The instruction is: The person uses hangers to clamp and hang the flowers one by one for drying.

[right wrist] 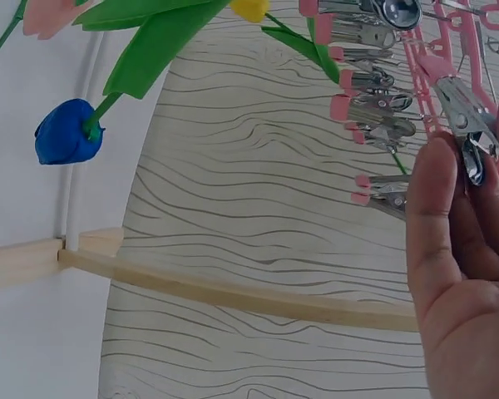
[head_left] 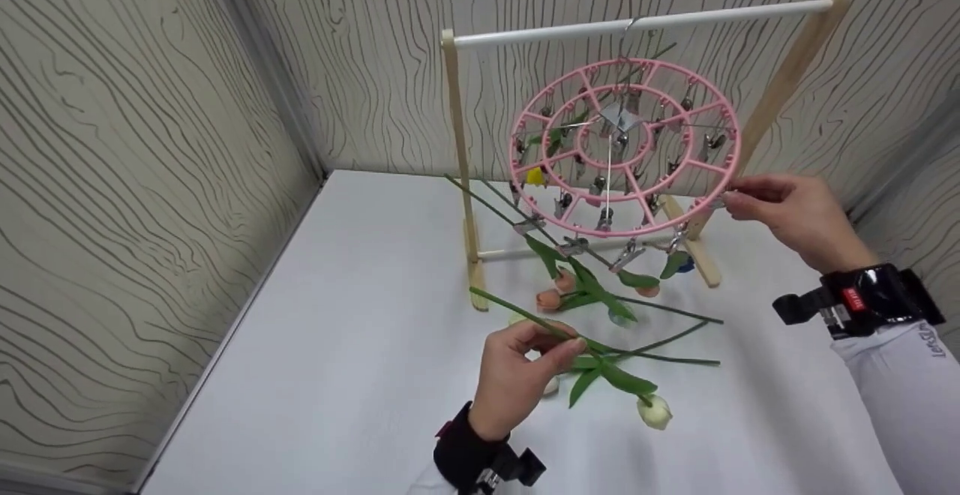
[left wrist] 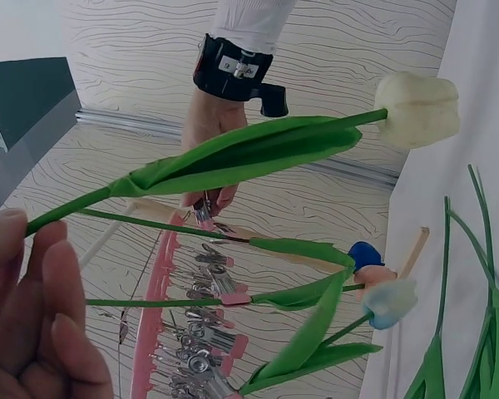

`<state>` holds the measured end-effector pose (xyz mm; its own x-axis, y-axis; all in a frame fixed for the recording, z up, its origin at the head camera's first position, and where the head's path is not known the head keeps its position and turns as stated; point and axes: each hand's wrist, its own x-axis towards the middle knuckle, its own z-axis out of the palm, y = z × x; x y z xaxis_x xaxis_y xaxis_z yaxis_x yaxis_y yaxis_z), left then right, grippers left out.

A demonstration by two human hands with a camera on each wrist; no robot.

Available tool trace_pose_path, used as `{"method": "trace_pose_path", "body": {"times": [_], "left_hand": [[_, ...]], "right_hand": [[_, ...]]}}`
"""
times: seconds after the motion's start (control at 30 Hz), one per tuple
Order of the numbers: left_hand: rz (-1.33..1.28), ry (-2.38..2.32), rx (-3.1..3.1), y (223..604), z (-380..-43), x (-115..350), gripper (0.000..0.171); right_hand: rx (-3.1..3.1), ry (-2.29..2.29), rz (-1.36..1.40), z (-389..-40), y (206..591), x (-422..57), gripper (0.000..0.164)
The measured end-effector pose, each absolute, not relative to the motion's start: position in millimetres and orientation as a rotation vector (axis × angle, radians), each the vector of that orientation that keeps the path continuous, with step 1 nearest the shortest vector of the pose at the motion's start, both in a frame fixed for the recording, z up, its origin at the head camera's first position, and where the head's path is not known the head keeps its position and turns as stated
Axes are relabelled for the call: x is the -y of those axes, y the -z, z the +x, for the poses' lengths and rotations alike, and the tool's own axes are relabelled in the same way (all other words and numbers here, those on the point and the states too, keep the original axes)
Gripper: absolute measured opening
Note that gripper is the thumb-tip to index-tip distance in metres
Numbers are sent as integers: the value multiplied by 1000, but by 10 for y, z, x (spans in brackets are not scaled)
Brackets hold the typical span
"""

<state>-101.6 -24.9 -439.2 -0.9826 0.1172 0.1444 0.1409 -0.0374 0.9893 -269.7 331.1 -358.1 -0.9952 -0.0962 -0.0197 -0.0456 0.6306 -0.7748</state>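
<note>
- Pinched a white tulip (left wrist: 249, 154) by the stem between thumb and fingers of the left hand (head_left: 517, 375).
- Held that tulip above the table (head_left: 337, 292), nearer the head camera than the pink ring (head_left: 738, 142) — bloom toward lower right in that view.
- Pinched a metal clip (right wrist: 461, 104) with thumb and fingers of the right hand (head_left: 799, 217), at the right edge of the ring; couldn't tell about the clip's jaws.
- Saw the ring hung by a hook (head_left: 622, 39) from a white bar (head_left: 525, 34), between wooden posts (head_left: 457, 105).
- Saw more pink-tipped clips (left wrist: 212, 341) around the ring, some on tulip stems.
- Spotted a blue tulip (right wrist: 69, 133) below the ring's right side, plus a yellow bloom (head_left: 535, 176) at its left.
- Spotted peach tulips (head_left: 549, 299) below the ring — couldn't tell if hanging or lying.
- Saw other tulips (left wrist: 433, 366) on the table, near the held one.
- Noted black straps (head_left: 874, 300) on both wrists, white sleeves (head_left: 892, 390), and a line-patterned wall (head_left: 360, 67) behind.
</note>
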Motion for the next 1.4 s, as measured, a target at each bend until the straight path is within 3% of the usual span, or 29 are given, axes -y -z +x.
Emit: {"method": "trace_pose_path", "body": {"times": [0.63, 1.0, 1.4], "left_hand": [[-352, 2176, 2101, 4346, -1348, 189, 16], [-412, 2223, 2022, 4299, -1676, 94, 17], [-392, 2161, 2065, 4228, -1893, -46, 16]], "right_hand": [[-2948, 1141, -270, -2322, 3563, -2833, 37], [-3059, 1139, -529, -2116, 3482, -2473, 20], [-3138, 1303, -717, -2023, 3578, -2228, 13]]}}
